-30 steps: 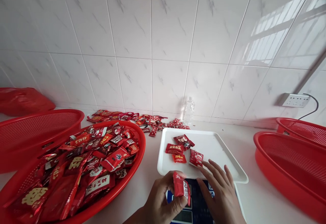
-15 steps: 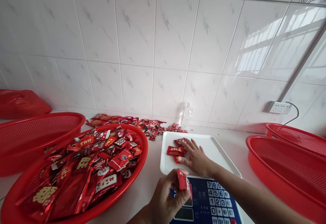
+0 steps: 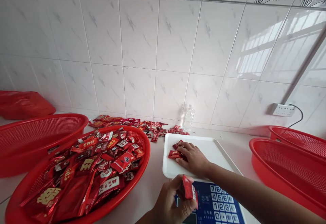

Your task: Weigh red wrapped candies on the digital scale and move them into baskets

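Observation:
My left hand (image 3: 171, 202) pinches a red sweet packet (image 3: 189, 188) just above the blue keypad of a scale (image 3: 216, 203). My right hand (image 3: 192, 157) rests on the white scale tray (image 3: 219, 151), its fingers curled over a small heap of red packets (image 3: 174, 154); two packets still peek out at its left edge. A red mesh basket (image 3: 139, 179) heaped with red packets stands to the left of the tray.
An empty red basket (image 3: 33, 132) sits far left, with a red bag (image 3: 24, 103) behind it. Two more red baskets (image 3: 287, 173) stand at the right. Loose packets (image 3: 142, 125) and a clear bottle (image 3: 188, 117) lie along the tiled wall. A socket (image 3: 281, 109) hangs at right.
My right hand reached forward from the tray's front edge onto the packets and curled over them. My left hand stayed near the keypad with its packet. The view tilted up.

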A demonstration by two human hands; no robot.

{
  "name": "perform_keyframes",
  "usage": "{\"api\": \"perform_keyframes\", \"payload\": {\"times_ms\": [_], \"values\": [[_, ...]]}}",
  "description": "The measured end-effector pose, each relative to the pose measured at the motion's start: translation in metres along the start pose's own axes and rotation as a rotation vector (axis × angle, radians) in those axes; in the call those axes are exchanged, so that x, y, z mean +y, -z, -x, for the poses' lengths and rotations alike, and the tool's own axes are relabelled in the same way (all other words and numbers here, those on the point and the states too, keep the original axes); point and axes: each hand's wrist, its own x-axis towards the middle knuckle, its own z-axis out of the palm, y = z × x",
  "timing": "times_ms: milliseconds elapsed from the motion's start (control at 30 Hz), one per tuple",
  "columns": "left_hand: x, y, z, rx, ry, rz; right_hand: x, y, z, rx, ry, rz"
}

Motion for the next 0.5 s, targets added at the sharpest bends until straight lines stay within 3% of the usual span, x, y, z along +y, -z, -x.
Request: {"api": "perform_keyframes", "payload": {"times_ms": [67,233,500], "values": [[0.003,0.0,0.0,0.047,0.022,-0.013,-0.001,-0.002,0.0,0.047,0.023,0.038],[0.005,0.003,-0.003,-0.043,-0.019,-0.019,0.002,-0.001,-0.001,0.057,0.064,0.07],[0.0,0.001,-0.003,-0.031,-0.031,0.044,0.017,0.005,0.003,0.133,0.049,0.079]]}}
